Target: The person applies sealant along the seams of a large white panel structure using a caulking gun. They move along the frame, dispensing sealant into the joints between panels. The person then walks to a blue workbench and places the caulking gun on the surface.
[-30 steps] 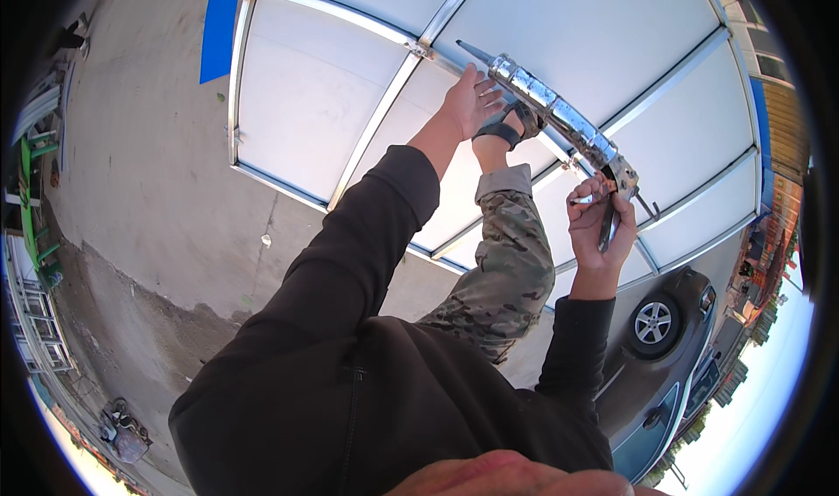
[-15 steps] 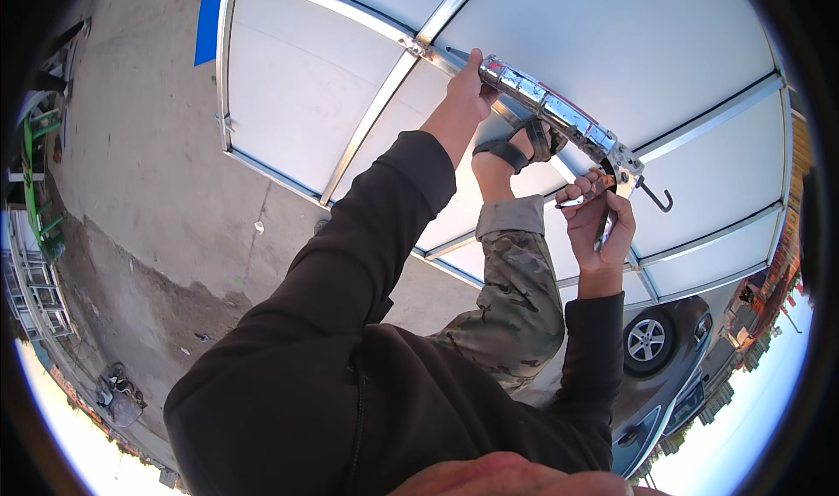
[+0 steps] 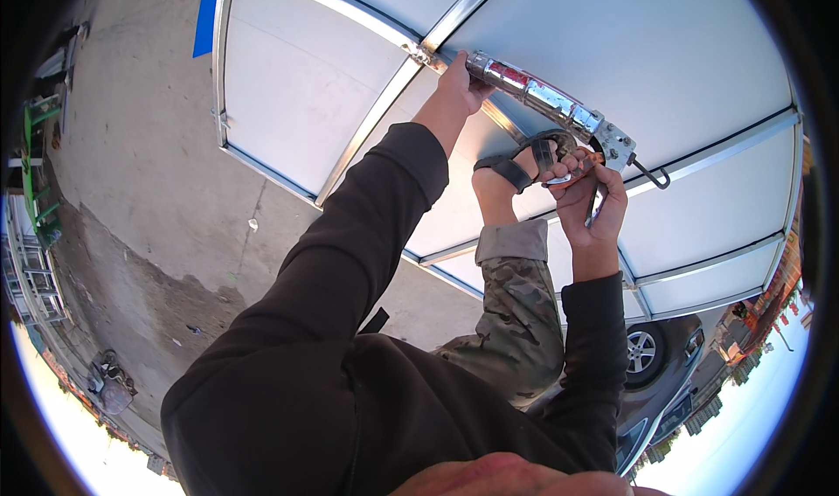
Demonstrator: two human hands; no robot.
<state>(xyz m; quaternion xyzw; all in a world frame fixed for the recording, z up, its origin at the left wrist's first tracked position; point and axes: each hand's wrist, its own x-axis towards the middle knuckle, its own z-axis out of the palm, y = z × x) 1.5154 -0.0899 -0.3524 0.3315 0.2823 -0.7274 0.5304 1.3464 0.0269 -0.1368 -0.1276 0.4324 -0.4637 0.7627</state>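
Note:
A silver caulking gun (image 3: pixel 559 107) with a patch of red on its barrel lies slantwise over a white panel (image 3: pixel 647 50) set in a metal frame. My left hand (image 3: pixel 461 87) is closed round the front of the barrel, beside a frame joint; the nozzle is hidden there. At the rear, my right hand (image 3: pixel 594 203) grips the gun's handle and trigger, with orange showing at the fingers. A small shiny piece also shows at those fingers, too unclear to name. The hooked rod (image 3: pixel 653 174) sticks out behind the gun.
My sandalled foot (image 3: pixel 516 166) is on the panelled frame, under the gun. A metal crossbar (image 3: pixel 384 107) runs by my left hand. Concrete ground (image 3: pixel 157 146) spreads to the left. A dark car (image 3: pixel 660 382) stands at the lower right, and green metalwork (image 3: pixel 39 173) at the far left.
The caulking gun and both hands have shifted slightly left. My right hand and the gun's rear end have also moved a little upward in the picture. Both hands keep their hold.

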